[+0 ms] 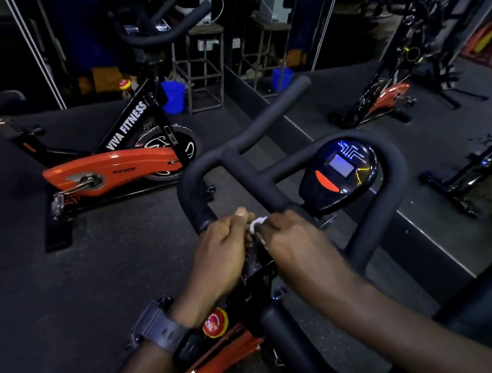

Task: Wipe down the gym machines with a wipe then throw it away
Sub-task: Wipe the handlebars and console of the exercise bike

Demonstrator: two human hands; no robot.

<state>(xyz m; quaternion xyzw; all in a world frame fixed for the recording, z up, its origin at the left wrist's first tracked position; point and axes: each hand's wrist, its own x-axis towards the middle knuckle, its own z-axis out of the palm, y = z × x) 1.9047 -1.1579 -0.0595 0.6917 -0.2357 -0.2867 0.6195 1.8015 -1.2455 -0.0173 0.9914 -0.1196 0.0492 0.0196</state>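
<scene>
I stand over a spin bike with black padded handlebars (261, 119) and a small console (340, 171) with a lit screen. A white wipe (255, 224) shows as a small bunched bit between my two hands. My right hand (292, 242) holds the wipe with curled fingers, low at the handlebar's centre stem. My left hand (221, 251), with a dark watch on its wrist, has its fingers curled near the left end of the handlebar and touches the wipe; most of the wipe is hidden by both hands.
A second orange and black spin bike (118, 164) stands on the dark floor to the left. A blue bucket (174, 96) sits behind it by a metal stand. A mirror wall (406, 42) runs along the right, with a raised ledge below it.
</scene>
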